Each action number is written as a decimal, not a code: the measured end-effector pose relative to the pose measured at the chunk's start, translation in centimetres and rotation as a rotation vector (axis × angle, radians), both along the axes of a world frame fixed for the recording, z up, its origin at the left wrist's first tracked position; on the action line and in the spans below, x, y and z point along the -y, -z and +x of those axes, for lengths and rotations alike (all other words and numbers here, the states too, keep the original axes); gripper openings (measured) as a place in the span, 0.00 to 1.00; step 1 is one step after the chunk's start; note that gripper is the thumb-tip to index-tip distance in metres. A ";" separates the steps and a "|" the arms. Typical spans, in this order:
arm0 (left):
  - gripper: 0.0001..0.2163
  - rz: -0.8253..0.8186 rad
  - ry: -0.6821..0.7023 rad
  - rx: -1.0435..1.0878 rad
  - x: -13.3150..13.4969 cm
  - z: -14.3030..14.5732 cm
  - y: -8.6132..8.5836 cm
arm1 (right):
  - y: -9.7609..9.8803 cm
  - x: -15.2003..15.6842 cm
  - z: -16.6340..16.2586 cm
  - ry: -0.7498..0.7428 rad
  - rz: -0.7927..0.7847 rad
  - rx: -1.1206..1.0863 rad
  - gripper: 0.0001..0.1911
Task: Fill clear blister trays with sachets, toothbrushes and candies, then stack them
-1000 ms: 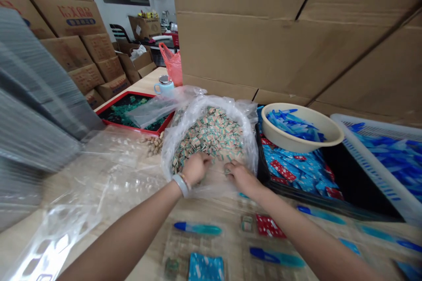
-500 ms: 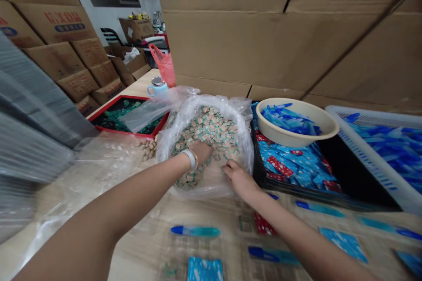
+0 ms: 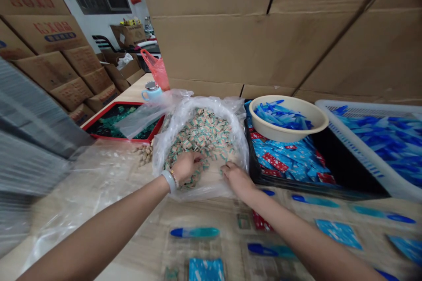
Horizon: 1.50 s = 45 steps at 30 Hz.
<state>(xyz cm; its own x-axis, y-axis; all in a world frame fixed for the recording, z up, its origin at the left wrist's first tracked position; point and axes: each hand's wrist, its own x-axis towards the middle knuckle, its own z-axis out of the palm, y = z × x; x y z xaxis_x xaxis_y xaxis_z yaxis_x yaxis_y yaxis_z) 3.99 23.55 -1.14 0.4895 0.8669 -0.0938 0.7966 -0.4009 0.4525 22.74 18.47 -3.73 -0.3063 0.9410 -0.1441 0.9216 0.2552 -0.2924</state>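
A clear plastic bag [image 3: 239, 140] lies open on the table, full of small green and tan packets [image 3: 206, 134]. My left hand [image 3: 185, 166] is inside the bag's mouth, fingers curled down into the packets. My right hand [image 3: 235, 178] rests at the bag's near right edge, fingers bent against the plastic and the packets. What either hand holds is hidden. A white band sits on my left wrist.
A cream bowl [image 3: 286, 131] of blue pieces sits over a black tray [image 3: 346, 171] of blue and red sachets. A white basket [image 3: 365, 158] is far right. A red-rimmed tray [image 3: 121, 134], a mug [image 3: 151, 91], clear blister trays [image 3: 198, 246] with blue pens [image 3: 194, 232], and cardboard walls surround.
My left hand pushed deeper into the bag, then drew back toward its near edge. My right hand stayed at the bag's rim. The camera shifted a little to the right.
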 end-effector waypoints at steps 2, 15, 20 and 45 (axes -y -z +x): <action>0.10 -0.062 -0.022 -0.101 -0.3 0.9 -0.1 | -0.1 -0.1 -0.1 0.004 0.004 0.049 0.14; 0.17 -0.034 0.159 -0.475 -1.6 4.3 -1.3 | 0.1 -0.2 0.2 -0.025 0.034 0.042 0.14; 0.11 -0.020 0.171 -0.487 -2.0 4.7 -0.8 | 0.2 -0.1 0.3 -0.021 0.053 -0.012 0.14; 0.11 0.003 0.074 0.230 3.0 3.5 3.1 | -0.3 0.1 -0.4 0.025 0.035 -0.025 0.14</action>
<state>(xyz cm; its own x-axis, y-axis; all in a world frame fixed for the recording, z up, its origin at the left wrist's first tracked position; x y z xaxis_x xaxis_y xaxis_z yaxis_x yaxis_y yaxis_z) 7.51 20.54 -4.20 0.5597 0.8282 0.0296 0.6414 -0.4556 0.6173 22.31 18.34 -3.40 -0.2855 0.9527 -0.1040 0.9204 0.2423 -0.3069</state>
